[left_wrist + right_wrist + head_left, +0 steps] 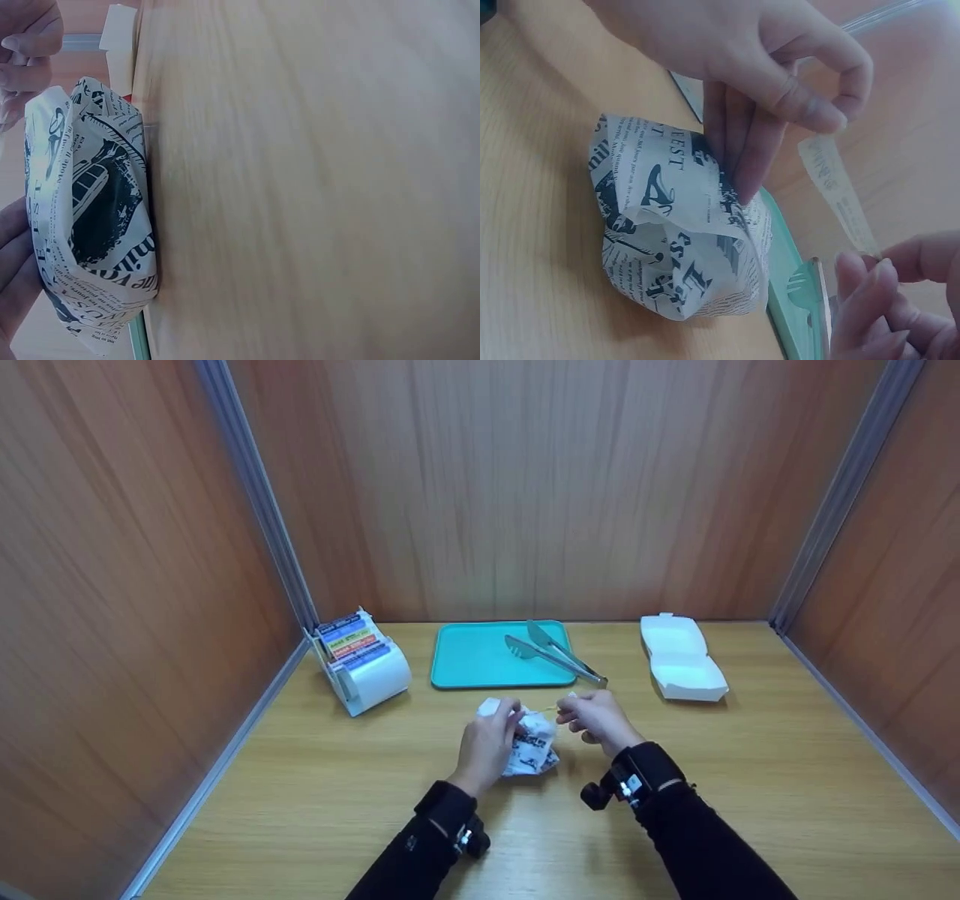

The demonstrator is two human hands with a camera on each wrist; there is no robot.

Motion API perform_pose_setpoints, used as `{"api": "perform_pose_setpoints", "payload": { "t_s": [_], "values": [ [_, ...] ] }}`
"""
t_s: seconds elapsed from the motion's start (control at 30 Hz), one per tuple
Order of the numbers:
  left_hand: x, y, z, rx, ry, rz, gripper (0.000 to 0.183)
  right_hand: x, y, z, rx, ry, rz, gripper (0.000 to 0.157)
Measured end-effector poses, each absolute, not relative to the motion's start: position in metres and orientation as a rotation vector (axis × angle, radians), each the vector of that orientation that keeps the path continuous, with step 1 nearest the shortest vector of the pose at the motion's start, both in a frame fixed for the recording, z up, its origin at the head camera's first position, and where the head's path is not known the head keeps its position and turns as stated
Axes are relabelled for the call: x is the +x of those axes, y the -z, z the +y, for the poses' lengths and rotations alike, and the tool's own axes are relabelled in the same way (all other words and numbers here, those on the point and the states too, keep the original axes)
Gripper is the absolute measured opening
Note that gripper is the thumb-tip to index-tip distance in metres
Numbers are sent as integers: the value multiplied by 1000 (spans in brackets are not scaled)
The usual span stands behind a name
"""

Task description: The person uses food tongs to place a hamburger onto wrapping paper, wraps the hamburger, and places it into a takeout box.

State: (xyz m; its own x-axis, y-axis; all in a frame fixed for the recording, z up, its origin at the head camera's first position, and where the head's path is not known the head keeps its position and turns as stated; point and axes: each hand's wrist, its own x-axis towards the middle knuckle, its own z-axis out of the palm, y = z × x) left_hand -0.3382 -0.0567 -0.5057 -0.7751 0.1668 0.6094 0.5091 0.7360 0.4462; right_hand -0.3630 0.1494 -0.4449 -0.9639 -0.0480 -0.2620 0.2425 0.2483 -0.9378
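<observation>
A bundle wrapped in white paper with black newspaper-style print (534, 742) sits on the table between both hands. My left hand (486, 746) is at its left side, some fingers resting against the paper. In the right wrist view, the left thumb and forefinger meet at one end of a short, yellowish printed strip of tape (836, 184). My right hand (600, 720), just right of the bundle, pinches the strip's other end, so it stretches between the hands. Folded paper layers show on the bundle's side in the left wrist view; its contents are hidden.
Behind the hands lies a turquoise tray (480, 656) with metal tongs (562, 656) across its right corner. A holder with a white roll (382, 675) stands left. An opened white foam box (684, 660) is right. Wood panels (555, 487) enclose the table.
</observation>
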Motion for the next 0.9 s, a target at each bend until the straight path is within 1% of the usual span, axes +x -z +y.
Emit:
{"api": "perform_pose_setpoints", "payload": {
  "t_s": [0.17, 0.3, 0.37, 0.47, 0.57, 0.77, 0.9],
  "values": [
    [-338, 504, -56, -509, 871, -2422, 10, -366, 437, 162, 156, 1807, 2323, 23],
    [-337, 505, -56, -568, 812, -2415, 6, -366, 430, 173, 153, 1830, 2371, 25],
    [-336, 506, -56, -597, 752, -2411, 8, -366, 427, 179, 148, 1846, 2381, 27],
    [-335, 507, -56, -609, 656, -2428, 10, -365, 425, 184, 83, 1859, 2407, 28],
    [-335, 507, -57, -604, 596, -2483, 7, -362, 424, 188, -7, 1862, 2444, 27],
    [-335, 502, -60, -524, 621, -2618, 18, -358, 429, 194, -236, 1724, 2528, 23],
    [-335, 500, -57, -482, 684, -2676, 37, -356, 437, 196, -435, 1657, 2506, 21]
  ]
}}
